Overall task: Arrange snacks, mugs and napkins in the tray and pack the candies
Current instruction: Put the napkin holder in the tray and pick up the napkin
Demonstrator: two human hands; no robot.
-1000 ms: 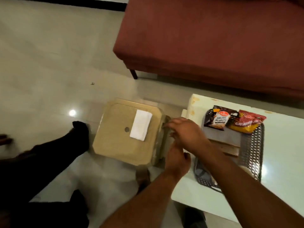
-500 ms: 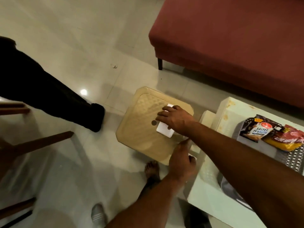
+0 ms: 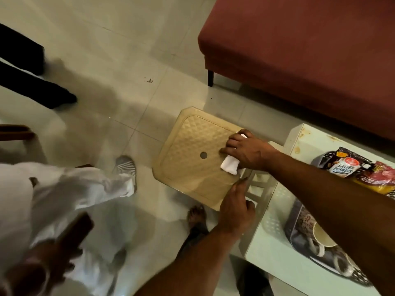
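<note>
Right hand (image 3: 248, 151): palm down over the far-right corner of the stool (image 3: 192, 163), fingers curled round a white napkin (image 3: 229, 166), forearm outstretched. Left hand (image 3: 235, 210): at the stool's near-right edge, fingers straight, seemingly touching it.

Two snack packets carry print, one clear and one only partly readable.

The black snack packet (image 3: 342, 165) has a white panel printed "SALTED PEANUTS" in dark capitals, the two words stacked. Above the panel sits a round red brand mark whose lettering is too small to read, and a yellow patch near the packet's top edge is just as illegible. The red and yellow snack packet (image 3: 380, 176) just beside it bears a line of pale capitals that seems to begin "ALOO". The rest is blurred and runs off the picture's edge.
</note>
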